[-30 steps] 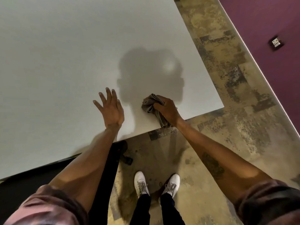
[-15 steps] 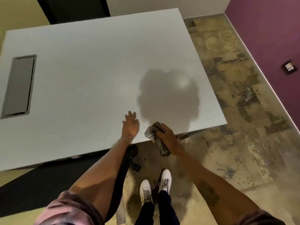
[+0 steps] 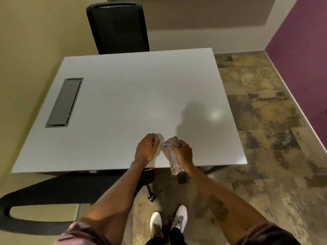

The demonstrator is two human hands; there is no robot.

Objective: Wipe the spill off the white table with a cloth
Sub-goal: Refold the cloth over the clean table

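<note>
The white table point(image 3: 123, 96) fills the middle of the head view. A bunched grey cloth point(image 3: 172, 156) hangs just above the table's near edge, gripped in my right hand point(image 3: 183, 153). Its lower end dangles past the edge. My left hand point(image 3: 146, 148) sits close beside it with curled fingers that pinch a corner of the cloth. Both hands hover over the near edge, right of centre. No spill is visible on the tabletop; only a shadow and a bright light reflection point(image 3: 215, 114) show.
A grey cable hatch point(image 3: 64, 102) is set into the table's left side. One black chair point(image 3: 118, 27) stands behind the table, another chair point(image 3: 53, 195) at the near left. My white shoes point(image 3: 168, 221) stand on patterned floor. A purple wall point(image 3: 300, 41) lies right.
The view has pulled back and up, showing the whole table. My left hand left the tabletop and closed on the cloth's corner. My right hand lifted the cloth off the surface.
</note>
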